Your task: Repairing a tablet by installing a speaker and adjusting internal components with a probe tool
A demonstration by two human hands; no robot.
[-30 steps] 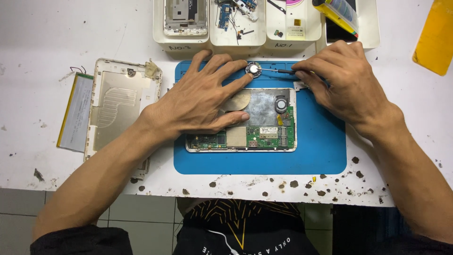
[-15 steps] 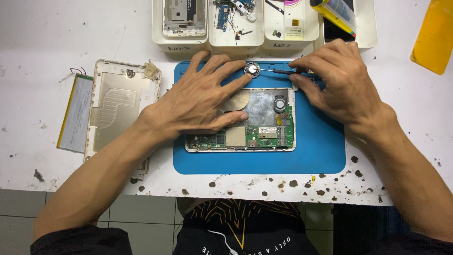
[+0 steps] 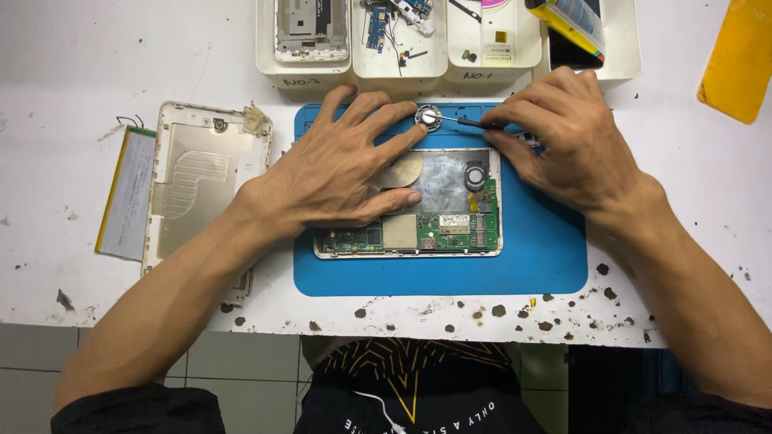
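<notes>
An opened tablet (image 3: 438,213) with bare circuit boards and a silver shield lies on a blue mat (image 3: 531,257). My left hand (image 3: 338,173) rests flat on its left half, fingers spread, one fingertip next to a small round silver part (image 3: 427,117) at the mat's far edge. My right hand (image 3: 563,137) grips black tweezers (image 3: 470,122) whose tips touch that round part. A small round speaker (image 3: 474,174) sits in the tablet's top right corner.
A gold back cover (image 3: 201,173) and a flat battery (image 3: 129,193) lie at the left. White trays (image 3: 398,48) with phone parts stand behind the mat. A yellow sheet (image 3: 736,60) is at the far right. The table's front edge is spotted.
My right hand and the tweezers have shifted slightly left toward the round part. My left hand stays pressed on the tablet.
</notes>
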